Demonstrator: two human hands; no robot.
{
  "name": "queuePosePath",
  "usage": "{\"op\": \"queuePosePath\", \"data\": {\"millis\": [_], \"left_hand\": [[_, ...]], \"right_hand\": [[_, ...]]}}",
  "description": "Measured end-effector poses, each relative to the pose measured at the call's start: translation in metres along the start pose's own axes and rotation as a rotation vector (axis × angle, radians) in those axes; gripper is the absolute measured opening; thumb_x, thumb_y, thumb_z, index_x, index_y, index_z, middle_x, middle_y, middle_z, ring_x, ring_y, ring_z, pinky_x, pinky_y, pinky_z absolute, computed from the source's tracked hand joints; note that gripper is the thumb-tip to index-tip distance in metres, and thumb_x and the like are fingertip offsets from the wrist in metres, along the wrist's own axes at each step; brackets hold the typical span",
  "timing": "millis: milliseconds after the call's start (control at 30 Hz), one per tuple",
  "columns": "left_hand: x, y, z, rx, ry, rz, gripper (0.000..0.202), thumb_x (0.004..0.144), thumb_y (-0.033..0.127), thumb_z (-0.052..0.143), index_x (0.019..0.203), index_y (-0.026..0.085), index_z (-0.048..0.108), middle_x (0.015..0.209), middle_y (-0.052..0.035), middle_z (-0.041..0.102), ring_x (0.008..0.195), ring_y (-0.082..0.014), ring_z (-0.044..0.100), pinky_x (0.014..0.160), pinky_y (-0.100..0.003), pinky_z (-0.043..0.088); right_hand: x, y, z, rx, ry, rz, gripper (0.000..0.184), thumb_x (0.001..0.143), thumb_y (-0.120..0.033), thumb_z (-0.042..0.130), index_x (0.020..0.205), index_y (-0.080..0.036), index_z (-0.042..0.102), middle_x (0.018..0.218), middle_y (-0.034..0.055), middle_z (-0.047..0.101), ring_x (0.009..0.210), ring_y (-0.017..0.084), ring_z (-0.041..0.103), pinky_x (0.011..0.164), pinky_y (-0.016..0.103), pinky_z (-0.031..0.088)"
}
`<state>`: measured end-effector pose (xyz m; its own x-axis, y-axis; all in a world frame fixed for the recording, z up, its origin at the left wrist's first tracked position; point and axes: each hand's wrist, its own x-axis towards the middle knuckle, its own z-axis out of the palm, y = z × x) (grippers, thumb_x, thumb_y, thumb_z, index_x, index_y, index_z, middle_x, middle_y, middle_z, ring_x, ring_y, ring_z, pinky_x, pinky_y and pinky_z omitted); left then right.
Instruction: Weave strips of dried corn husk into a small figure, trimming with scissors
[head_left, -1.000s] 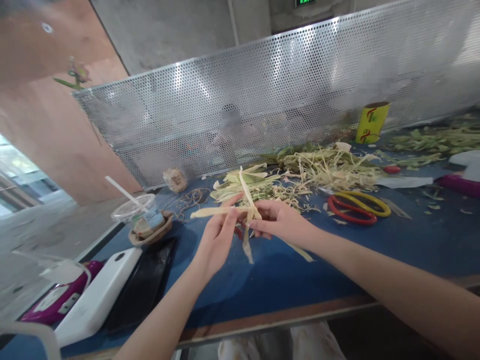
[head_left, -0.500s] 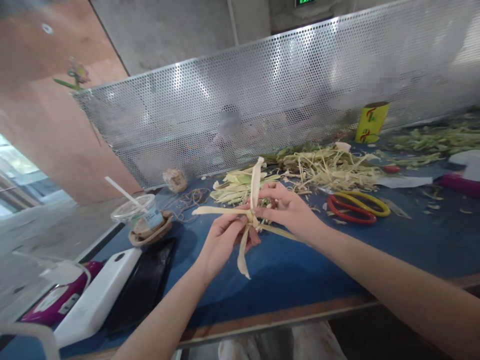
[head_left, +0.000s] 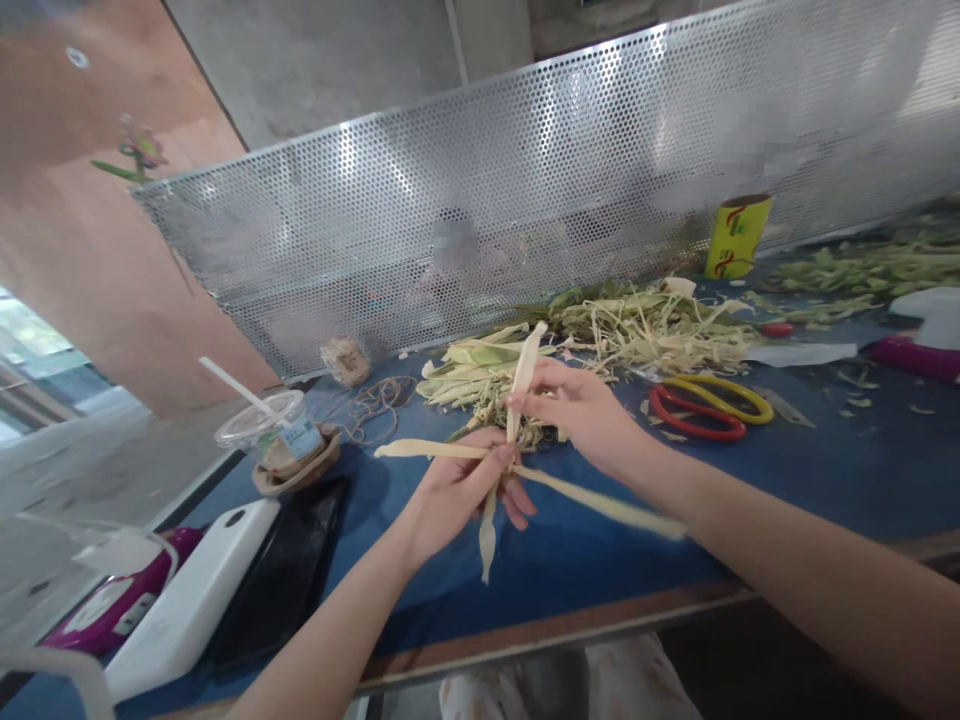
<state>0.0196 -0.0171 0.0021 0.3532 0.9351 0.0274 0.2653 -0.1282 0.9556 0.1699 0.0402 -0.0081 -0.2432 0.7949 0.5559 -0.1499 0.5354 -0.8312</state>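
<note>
Pale corn husk strips (head_left: 592, 497) cross in front of me, with ends pointing left, right, up and down. My left hand (head_left: 469, 478) pinches them at the crossing, thumb on top, and covers part of the join. My right hand (head_left: 566, 400) grips the upward strip between thumb and fingers, a little above the crossing. Just behind my hands lies a pile of husks (head_left: 469, 372) on the blue table (head_left: 600, 560). Scissors with red and yellow handles (head_left: 709, 408) rest to the right of my right hand.
At left stand a plastic cup with a straw (head_left: 281, 430) in a cardboard holder, a white power bank (head_left: 195, 600) and a black tablet-like slab (head_left: 289, 570). Twine (head_left: 379, 400) lies behind them. A perforated metal screen (head_left: 487, 180) and a yellow roll (head_left: 739, 237) are at the back.
My right hand has moved from the crossing up along the upright strip. The strip on the right has swung downward. My left hand keeps its pinch, slightly lower.
</note>
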Motion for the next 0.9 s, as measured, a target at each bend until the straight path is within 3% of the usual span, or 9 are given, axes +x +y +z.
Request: {"op": "queuePosePath", "data": {"millis": [67, 167, 300, 500, 600, 700, 800, 900], "left_hand": [[0.001, -0.002, 0.000, -0.041, -0.003, 0.029, 0.025, 0.085, 0.039, 0.040, 0.072, 0.017, 0.043, 0.052, -0.0012, 0.064, 0.045, -0.0127, 0.058, 0.041, -0.020, 0.029], [0.003, -0.005, -0.003, -0.132, 0.044, 0.041, 0.029, 0.085, 0.042, 0.037, 0.071, 0.017, 0.044, 0.051, -0.0006, 0.062, 0.047, -0.0119, 0.055, 0.047, -0.022, 0.035], [0.006, -0.009, -0.010, -0.222, 0.145, 0.088, 0.028, 0.078, 0.044, 0.051, 0.078, 0.016, 0.048, 0.051, 0.0023, 0.058, 0.046, -0.0095, 0.050, 0.044, -0.020, 0.035], [0.005, -0.007, -0.016, -0.166, 0.224, 0.122, 0.029, 0.076, 0.035, 0.057, 0.093, 0.014, 0.046, 0.050, 0.0039, 0.055, 0.044, -0.0074, 0.046, 0.042, -0.018, 0.033], [0.002, -0.004, -0.016, -0.211, 0.173, 0.126, 0.040, 0.078, 0.033, 0.055, 0.110, 0.019, 0.035, 0.056, 0.0051, 0.055, 0.044, -0.0057, 0.042, 0.042, -0.017, 0.030], [-0.001, 0.000, -0.016, -0.231, 0.128, 0.128, 0.039, 0.081, 0.034, 0.050, 0.114, 0.022, 0.032, 0.061, 0.0052, 0.052, 0.045, -0.0051, 0.037, 0.043, -0.017, 0.029], [-0.002, 0.000, -0.014, -0.206, 0.113, 0.120, 0.038, 0.083, 0.035, 0.045, 0.116, 0.023, 0.031, 0.063, 0.0042, 0.050, 0.046, -0.0059, 0.035, 0.043, -0.017, 0.028], [-0.003, -0.002, -0.012, -0.123, 0.127, 0.112, 0.043, 0.085, 0.034, 0.043, 0.122, 0.022, 0.025, 0.065, 0.0032, 0.049, 0.049, -0.0072, 0.037, 0.044, -0.019, 0.030]], "right_hand": [[0.001, -0.002, -0.001, -0.020, 0.036, -0.022, 0.016, 0.073, -0.035, 0.061, 0.070, -0.020, 0.062, 0.081, 0.0019, 0.056, 0.081, 0.016, 0.051, 0.075, 0.031, 0.038], [-0.001, -0.007, -0.002, -0.091, -0.074, 0.044, 0.025, 0.078, -0.041, 0.053, 0.087, -0.019, 0.057, 0.084, 0.0031, 0.055, 0.076, 0.015, 0.051, 0.070, 0.030, 0.041], [-0.003, -0.013, -0.003, -0.193, -0.155, 0.157, 0.034, 0.071, -0.040, 0.061, 0.091, -0.018, 0.045, 0.088, 0.0029, 0.050, 0.070, 0.011, 0.050, 0.062, 0.027, 0.043], [-0.004, -0.015, -0.007, -0.176, -0.501, 0.240, 0.019, 0.076, -0.035, 0.055, 0.082, -0.018, 0.049, 0.062, -0.0017, 0.053, 0.052, 0.010, 0.053, 0.050, 0.024, 0.044], [-0.004, -0.016, -0.007, -0.135, -0.495, 0.262, 0.012, 0.079, -0.029, 0.052, 0.080, -0.018, 0.046, 0.061, -0.0025, 0.054, 0.052, 0.010, 0.054, 0.051, 0.025, 0.046], [-0.003, -0.018, -0.005, 0.028, -0.456, 0.312, 0.019, 0.077, -0.022, 0.055, 0.085, -0.020, 0.038, 0.063, -0.0043, 0.057, 0.051, 0.010, 0.056, 0.052, 0.024, 0.046], [-0.002, -0.020, -0.003, 0.165, -0.434, 0.417, 0.029, 0.076, -0.028, 0.058, 0.095, -0.019, 0.037, 0.064, -0.0021, 0.061, 0.049, 0.010, 0.057, 0.047, 0.023, 0.045], [-0.002, -0.015, 0.000, 0.178, -0.481, 0.443, 0.031, 0.076, -0.037, 0.058, 0.094, -0.014, 0.047, 0.064, 0.0004, 0.060, 0.045, 0.008, 0.053, 0.043, 0.020, 0.042]]}}
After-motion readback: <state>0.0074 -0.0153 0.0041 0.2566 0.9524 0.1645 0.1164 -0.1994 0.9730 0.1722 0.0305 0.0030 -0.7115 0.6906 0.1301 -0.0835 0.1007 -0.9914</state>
